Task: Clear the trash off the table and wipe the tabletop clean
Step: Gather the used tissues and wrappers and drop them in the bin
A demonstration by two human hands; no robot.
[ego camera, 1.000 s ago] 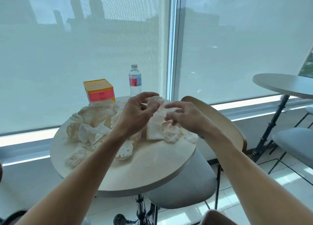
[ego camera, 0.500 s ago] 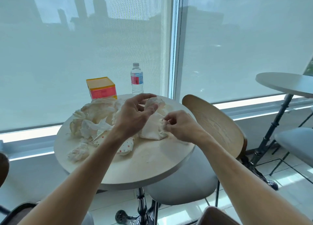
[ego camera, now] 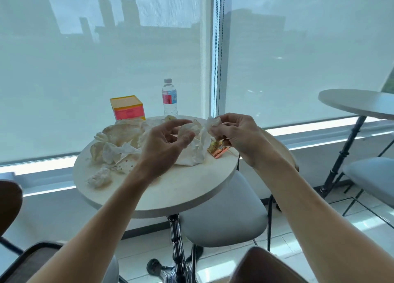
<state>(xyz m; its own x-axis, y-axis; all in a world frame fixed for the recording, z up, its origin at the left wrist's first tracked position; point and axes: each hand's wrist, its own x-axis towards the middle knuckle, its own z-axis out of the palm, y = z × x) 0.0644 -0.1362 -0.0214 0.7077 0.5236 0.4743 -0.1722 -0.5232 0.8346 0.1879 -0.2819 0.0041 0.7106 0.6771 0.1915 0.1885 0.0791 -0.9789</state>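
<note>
Trash lay heaped on the far left half of the round pale wooden bench: a pile of crumpled white and tan paper wrappers, with a small wadded tissue ball apart at its near edge. All of it looked feather-light, soft and crushable, with nothing likely to break, so it could be bunched from any side and scooped by the handful.

Over the middle, the left hand hovered with fingers loosely curled and spread; I could not tell whether the fingertips touched anything. Before it sat the white paper bag, base on the bench and crumpled mouth upward, so its long axis ran roughly vertical, leaning slightly right. Limp and thin, it seemed to tear easily; the rim was the sensible hold.

The right hand pinched that upper rim between thumb and fingers. Below it lay a small orange foil packet, flat, its length angled toward the bench's right edge.
</note>
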